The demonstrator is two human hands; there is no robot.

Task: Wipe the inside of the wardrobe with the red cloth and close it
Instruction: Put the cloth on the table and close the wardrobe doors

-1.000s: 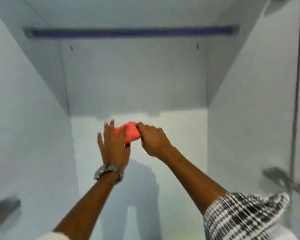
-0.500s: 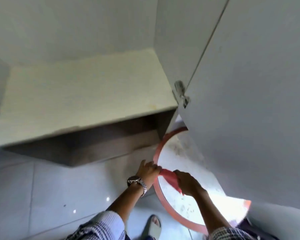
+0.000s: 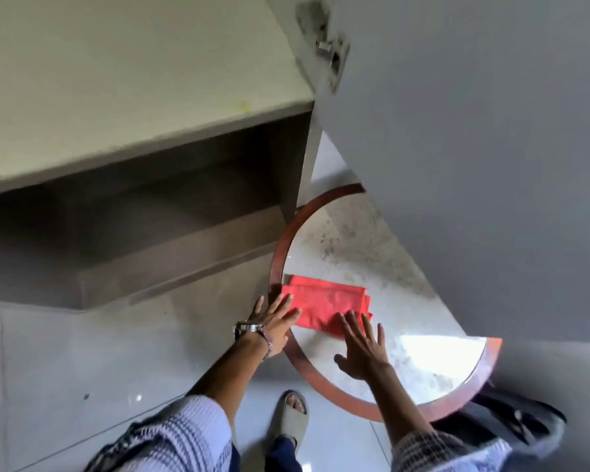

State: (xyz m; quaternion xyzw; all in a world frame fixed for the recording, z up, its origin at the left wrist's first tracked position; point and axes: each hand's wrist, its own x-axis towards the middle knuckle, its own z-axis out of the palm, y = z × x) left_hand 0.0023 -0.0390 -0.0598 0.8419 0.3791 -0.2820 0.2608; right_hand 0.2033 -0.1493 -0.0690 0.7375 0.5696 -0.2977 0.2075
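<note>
Wardrobe door [image 3: 474,131]: it is the largest thing here, a grey panel that stands open and hangs over the far and right part of the surface. To close it we judge that it must swing clear of our arms, so both hands should come away first.
Wardrobe floor board [image 3: 116,73]: pale, to the left of the surface, with a dark hollow under it; its front corner ends just beside the rim of the surface.
Surface [image 3: 406,301]: a round marble top with a red-brown rim [image 3: 276,257]. We take it as the landmark. The near half is free; the far half is under the door.
Red cloth [image 3: 324,306]: it lies folded and flat on the left part of the surface, touching the rim at its left end.
Left hand [image 3: 275,323]: open and flat, fingers spread, fingertips on the left end of the cloth, the palm over the rim.
Right hand [image 3: 363,349]: open and flat too, fingertips on the near right corner of the cloth, gripping nothing.
Step in hand: we judge that we are laying the cloth down. We should press it flat well inside the rim, so it cannot slide off.
Room: the tiled floor [image 3: 82,369] to the left of the surface is free, and our sandal [image 3: 292,420] stands just near of the rim.
</note>
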